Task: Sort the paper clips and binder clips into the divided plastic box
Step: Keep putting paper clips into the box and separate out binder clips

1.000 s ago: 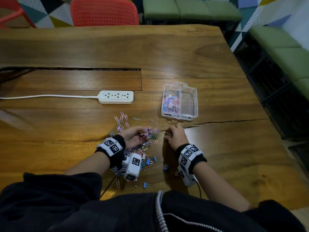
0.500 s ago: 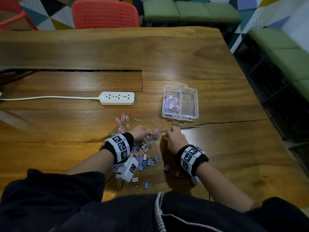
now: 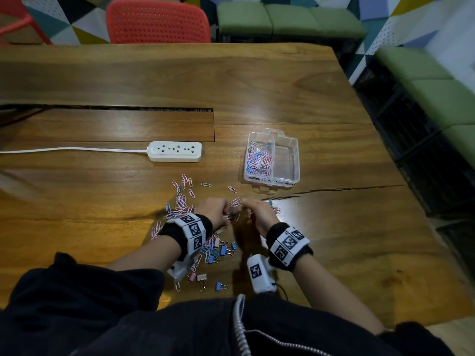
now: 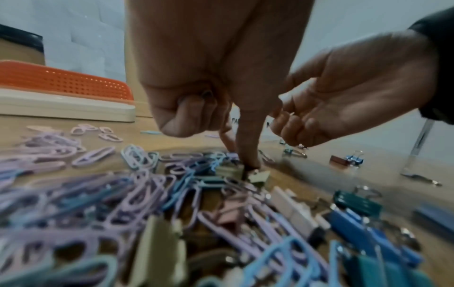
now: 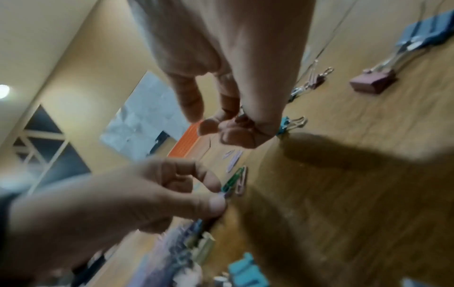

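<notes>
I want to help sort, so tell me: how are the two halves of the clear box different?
The left compartment of the plastic box holds a heap of pastel paper clips; the right compartment shows none, only its clear bottom. The left one lies nearer the power strip; the right one lies nearer the table's edge. Both are clear, open on top, and split by one wall.

Dim, warm indoor light falls from above, leaving soft sheen on the wooden table (image 3: 257,80) and dark shadows under both forearms near its front edge. The head view bows outward at its borders, the far edge curving. Both wrist views are smeared by motion; the nearest paper clips (image 4: 103,223) are out of focus (a ceiling lamp (image 5: 3,91) glares at the right wrist view's left border).
</notes>
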{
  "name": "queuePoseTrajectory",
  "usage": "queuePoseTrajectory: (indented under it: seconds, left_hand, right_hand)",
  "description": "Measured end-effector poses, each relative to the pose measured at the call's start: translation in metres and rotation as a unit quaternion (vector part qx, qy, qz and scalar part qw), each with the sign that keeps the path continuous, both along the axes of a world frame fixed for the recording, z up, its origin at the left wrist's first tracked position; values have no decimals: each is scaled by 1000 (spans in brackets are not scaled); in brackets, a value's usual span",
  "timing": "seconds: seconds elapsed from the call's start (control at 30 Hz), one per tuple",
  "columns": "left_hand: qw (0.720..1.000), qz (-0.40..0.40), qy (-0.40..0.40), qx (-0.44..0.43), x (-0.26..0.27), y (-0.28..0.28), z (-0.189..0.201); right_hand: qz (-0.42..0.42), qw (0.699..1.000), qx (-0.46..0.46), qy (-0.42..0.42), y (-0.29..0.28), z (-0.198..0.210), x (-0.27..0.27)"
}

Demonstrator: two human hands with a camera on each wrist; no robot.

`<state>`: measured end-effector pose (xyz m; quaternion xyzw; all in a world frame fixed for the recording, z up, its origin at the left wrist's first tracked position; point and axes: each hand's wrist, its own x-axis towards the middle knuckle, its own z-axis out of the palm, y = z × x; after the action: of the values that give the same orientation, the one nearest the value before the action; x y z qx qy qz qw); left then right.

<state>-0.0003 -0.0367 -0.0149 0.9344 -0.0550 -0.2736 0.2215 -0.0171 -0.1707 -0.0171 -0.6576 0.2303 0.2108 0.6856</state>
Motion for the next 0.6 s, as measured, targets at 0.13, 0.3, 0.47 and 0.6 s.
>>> queuePoseTrajectory:
  seconds: [0.13, 0.3, 0.47, 0.6]
  left_hand:
    - [999, -27, -7, 28, 2, -2, -4]
    - [994, -90, 28, 62, 4, -2, -8]
    - [995, -74, 54, -25, 1, 2, -7]
    - [942, 144, 139, -269, 3, 13, -1]
  right_hand:
    - [171, 949, -250, -87, 9, -12, 4]
    - [265, 874, -389, -121, 12, -20, 6]
    - [324, 837, -422, -128, 5, -22, -1]
    - [352, 804, -453, -157, -2, -19, -8]
